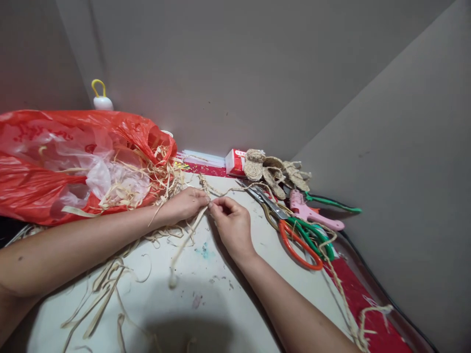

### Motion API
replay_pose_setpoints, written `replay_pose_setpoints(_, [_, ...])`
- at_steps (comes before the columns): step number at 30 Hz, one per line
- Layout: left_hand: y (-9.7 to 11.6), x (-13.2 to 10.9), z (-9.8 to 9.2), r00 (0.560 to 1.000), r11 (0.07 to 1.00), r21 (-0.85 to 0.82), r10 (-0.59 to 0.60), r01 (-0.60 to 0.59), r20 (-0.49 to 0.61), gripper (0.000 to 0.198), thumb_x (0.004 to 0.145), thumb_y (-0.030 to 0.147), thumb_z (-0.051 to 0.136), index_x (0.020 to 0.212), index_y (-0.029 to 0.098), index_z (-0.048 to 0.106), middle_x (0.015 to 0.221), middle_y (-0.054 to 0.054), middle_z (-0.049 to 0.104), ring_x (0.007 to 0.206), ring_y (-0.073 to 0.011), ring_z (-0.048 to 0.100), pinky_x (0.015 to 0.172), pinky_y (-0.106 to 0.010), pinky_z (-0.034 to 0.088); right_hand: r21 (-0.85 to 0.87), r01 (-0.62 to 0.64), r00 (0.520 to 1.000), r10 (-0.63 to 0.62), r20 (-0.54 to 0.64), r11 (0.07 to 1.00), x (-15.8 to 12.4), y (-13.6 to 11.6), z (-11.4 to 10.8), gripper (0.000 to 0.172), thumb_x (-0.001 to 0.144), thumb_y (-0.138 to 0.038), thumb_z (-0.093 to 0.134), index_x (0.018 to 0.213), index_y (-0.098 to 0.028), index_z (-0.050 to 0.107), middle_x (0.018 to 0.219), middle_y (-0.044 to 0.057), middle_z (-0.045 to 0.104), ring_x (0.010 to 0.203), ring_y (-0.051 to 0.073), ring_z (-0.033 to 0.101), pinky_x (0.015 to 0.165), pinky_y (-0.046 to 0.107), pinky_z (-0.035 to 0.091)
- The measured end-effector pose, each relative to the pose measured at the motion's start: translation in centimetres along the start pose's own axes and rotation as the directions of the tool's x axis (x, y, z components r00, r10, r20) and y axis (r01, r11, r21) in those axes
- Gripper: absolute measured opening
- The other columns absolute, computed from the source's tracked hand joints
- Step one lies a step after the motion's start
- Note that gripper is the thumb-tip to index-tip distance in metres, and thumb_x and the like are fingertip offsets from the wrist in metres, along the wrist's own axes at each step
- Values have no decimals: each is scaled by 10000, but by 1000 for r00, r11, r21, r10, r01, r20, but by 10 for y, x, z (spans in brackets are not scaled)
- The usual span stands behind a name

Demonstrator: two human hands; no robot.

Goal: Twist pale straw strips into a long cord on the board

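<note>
Near the middle of the white board, my left hand (pixel 189 202) pinches a pale plant-fibre strand (pixel 187 239). Its loose end hangs down over the board, blurred at the tip. My right hand (pixel 232 225) meets the left fingertips, thumb and index finger closed on the same strand. Just beyond the fingers lies a braided straw cord (pixel 204 183), and a thin twisted length runs from it to the right. Exactly how the strand joins the cord is hidden by my fingers. Loose straw strips (pixel 106 282) lie below my left forearm.
A red plastic bag (pixel 47 193) with straw fills the left. To the right lie orange-handled scissors (pixel 300 250), green-handled scissors (pixel 312 235), a pink glue gun (pixel 312 213) and woven straw pieces (pixel 270 169) beside a red-and-white box (pixel 235 162). Grey walls stand close behind.
</note>
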State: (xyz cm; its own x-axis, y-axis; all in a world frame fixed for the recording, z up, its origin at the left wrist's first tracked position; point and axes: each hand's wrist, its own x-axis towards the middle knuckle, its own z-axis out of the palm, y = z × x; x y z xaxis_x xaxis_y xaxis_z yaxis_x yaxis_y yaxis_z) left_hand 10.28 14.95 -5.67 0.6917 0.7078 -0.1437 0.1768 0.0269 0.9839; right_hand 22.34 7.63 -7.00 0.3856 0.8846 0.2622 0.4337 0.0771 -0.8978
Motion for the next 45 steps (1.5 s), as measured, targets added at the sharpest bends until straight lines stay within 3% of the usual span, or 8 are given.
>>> replay_pose_setpoints(8, [4, -1, -3, 994, 980, -184, -53, 70, 95, 232, 819, 273, 463, 616, 182, 399, 442, 85, 251, 332, -36, 203, 343, -179, 147, 76, -120, 990, 113, 82, 990, 12, -12, -21, 173, 692, -341, 625, 726, -189, 548, 578, -32, 505, 531, 128, 438, 511, 240, 349])
replay_pose_setpoints(13, [5, -1, -5, 992, 985, -164, -34, 53, 119, 250, 863, 299, 439, 648, 171, 444, 440, 83, 262, 336, -38, 209, 346, -183, 134, -46, 46, 991, -51, -127, 998, 19, -23, -46, 277, 770, -355, 568, 952, -156, 633, 929, 96, 659, 822, 213, 574, 735, 322, 423])
replay_pose_setpoints(18, [7, -3, -6, 992, 987, -161, -7, 28, 129, 235, 855, 284, 445, 646, 176, 433, 423, 85, 267, 341, -43, 203, 352, -191, 136, -50, 11, 974, 0, 227, 999, 26, -21, -30, 195, 756, -352, 578, 753, -181, 672, 757, 61, 679, 744, 211, 599, 719, 317, 433])
replay_pose_setpoints(22, [6, -2, -8, 988, 991, -134, 42, -23, 146, 259, 842, 320, 465, 638, 161, 461, 444, 67, 345, 348, -36, 207, 355, -196, 136, 93, -310, 811, 212, 545, 946, 32, -15, -14, 322, 781, -427, 511, 559, -196, 543, 437, -35, 460, 392, 108, 383, 423, 231, 310])
replay_pose_setpoints(25, [5, -2, -7, 993, 995, -96, 27, -17, 113, 256, 846, 302, 457, 628, 171, 442, 411, 84, 288, 333, -39, 203, 358, -197, 131, 134, -282, 828, 171, 533, 950, 34, -11, -11, 332, 767, -462, 527, 567, -198, 513, 442, -65, 375, 383, 84, 262, 386, 218, 199])
replay_pose_setpoints(30, [6, -3, -5, 995, 1000, -28, 3, -1, 102, 235, 848, 252, 421, 629, 172, 450, 411, 78, 285, 330, -45, 200, 361, -214, 123, 48, -77, 853, 41, 520, 996, 36, -6, -15, 382, 776, -468, 504, 530, -176, 524, 510, -25, 437, 482, 103, 347, 443, 229, 254])
replay_pose_setpoints(38, [4, 2, -10, 980, 945, 259, 198, -199, 30, 232, 827, 250, 437, 643, 142, 528, 549, 32, 479, 514, -75, 400, 525, -191, 314, 265, -586, 616, 209, 760, 765, 36, -6, -22, 270, 750, -353, 583, 596, -190, 433, 480, -106, 224, 414, 52, 86, 374, 190, 56])
replay_pose_setpoints(45, [11, -1, -13, 954, 833, 472, 294, -289, 63, 235, 817, 218, 397, 623, 147, 508, 575, 33, 445, 555, -86, 377, 540, -195, 301, 365, -667, 606, 189, 773, 649, 36, -1, -19, 234, 756, -311, 619, 636, -161, 486, 476, -109, 246, 398, 28, 115, 363, 154, 62])
